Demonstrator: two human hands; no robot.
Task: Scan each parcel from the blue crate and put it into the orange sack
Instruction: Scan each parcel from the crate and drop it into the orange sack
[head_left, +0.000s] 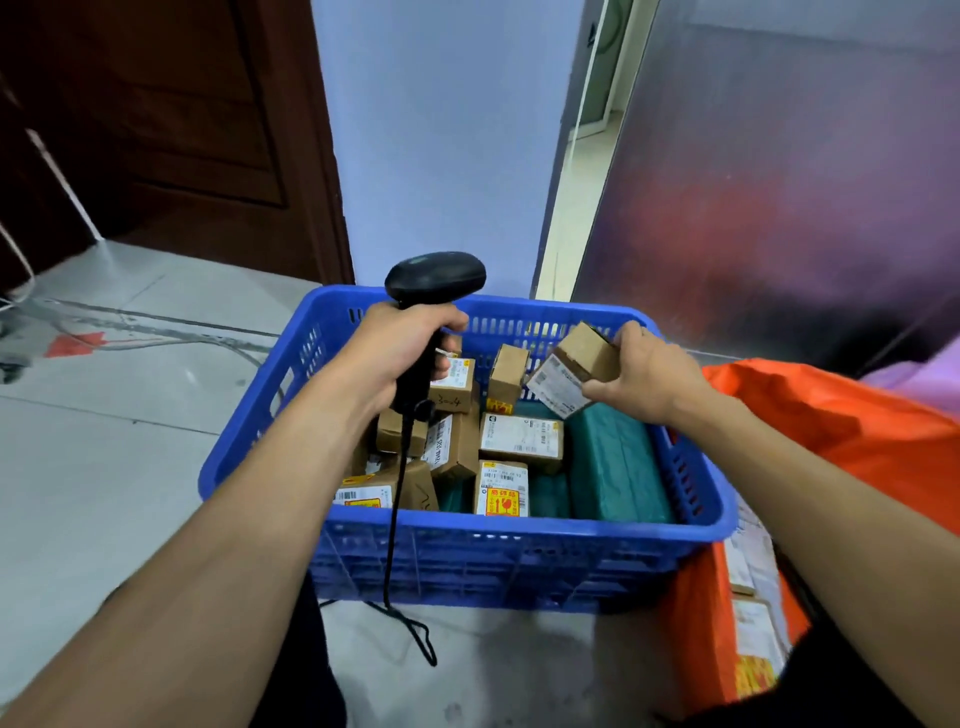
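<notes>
Parcel (574, 369): small brown box, tilted, held above the blue crate (519, 530), near its far right corner.
Right grip (644, 379): fingers and thumb curled round the parcel.
Left grip (400, 353): wrapped round the black scanner (434, 280) handle.
Orange sack (857, 441): just right of the crate.

Floor (130, 467): pale grey tiles, scuffed, with dark joint lines.
- Blue crate (519, 551), slotted plastic, standing at the middle, close to the far wall.
- Orange sack (831, 431), touching the crate's right side.
- Black cable (410, 629), looped on the tiles just before the crate's near wall.
- Red mark (72, 345), near the far left edge, with thin grey cords (171, 338) running past it.
</notes>
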